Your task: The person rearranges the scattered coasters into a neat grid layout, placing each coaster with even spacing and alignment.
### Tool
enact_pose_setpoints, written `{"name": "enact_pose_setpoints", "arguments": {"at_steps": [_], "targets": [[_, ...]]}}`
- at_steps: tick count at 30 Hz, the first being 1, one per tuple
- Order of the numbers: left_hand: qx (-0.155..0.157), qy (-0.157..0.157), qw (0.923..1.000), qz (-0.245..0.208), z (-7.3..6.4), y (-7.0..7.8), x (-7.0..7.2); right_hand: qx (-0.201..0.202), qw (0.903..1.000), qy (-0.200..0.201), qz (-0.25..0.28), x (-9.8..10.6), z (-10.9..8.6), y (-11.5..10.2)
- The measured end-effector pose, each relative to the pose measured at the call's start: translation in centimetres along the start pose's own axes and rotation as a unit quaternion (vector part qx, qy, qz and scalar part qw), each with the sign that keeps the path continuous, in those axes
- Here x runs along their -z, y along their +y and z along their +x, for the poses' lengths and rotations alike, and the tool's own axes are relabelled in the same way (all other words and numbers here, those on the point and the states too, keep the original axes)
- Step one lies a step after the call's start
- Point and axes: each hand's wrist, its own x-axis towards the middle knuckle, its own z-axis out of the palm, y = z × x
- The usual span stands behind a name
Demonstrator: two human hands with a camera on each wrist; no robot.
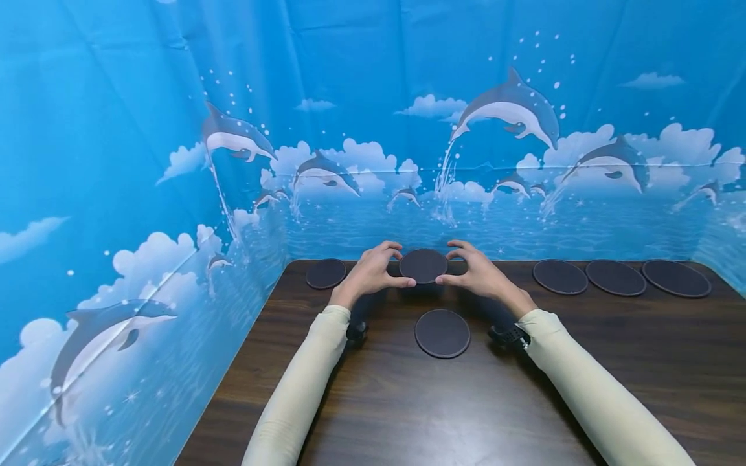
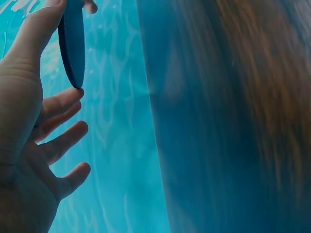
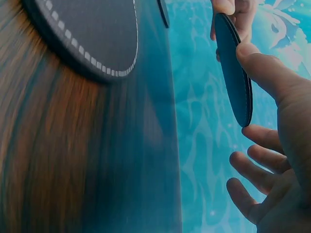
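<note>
Six dark discs (image 1: pixel 423 266), one between two hands (image 1: pixel 373 270).

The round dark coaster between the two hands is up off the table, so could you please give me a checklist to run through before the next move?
1. Left hand gripping the held coaster at its edge: ok.
2. Right hand gripping the opposite side: ok.
3. Held coaster clear of the table: ok, both wrist views show a gap.
4. Held coaster exactly level: cannot tell.
5. Near coaster lying flat, apart from the others: ok.
6. Three coasters at the right fully separated: cannot tell, they lie very close together.
</note>
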Motion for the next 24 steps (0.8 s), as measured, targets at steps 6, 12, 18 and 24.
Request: {"name": "enact_pose_setpoints", "arguments": {"at_steps": [6,12,18,24], "targets": [[-0.009,-0.010,0.9998,0.012,0.1,0.8,-0.6,0.003,1.0000,-0.001,-0.004,0.7,-0.9,0.5],[-0.038,-0.016,0.9990,0.018,0.1,2.1,-0.6,0.012,0.9999,-0.011,0.001,1.6,-2.2,1.6],[-0.066,-0.018,0.9975,0.017,0.1,3.5,-0.5,0.021,0.9996,-0.011,0.016,2.4,-3.7,2.4],[-0.077,-0.028,0.9961,0.031,0.3,4.4,-0.9,0.024,0.9995,-0.007,0.019,3.0,-4.6,3.2]]}}
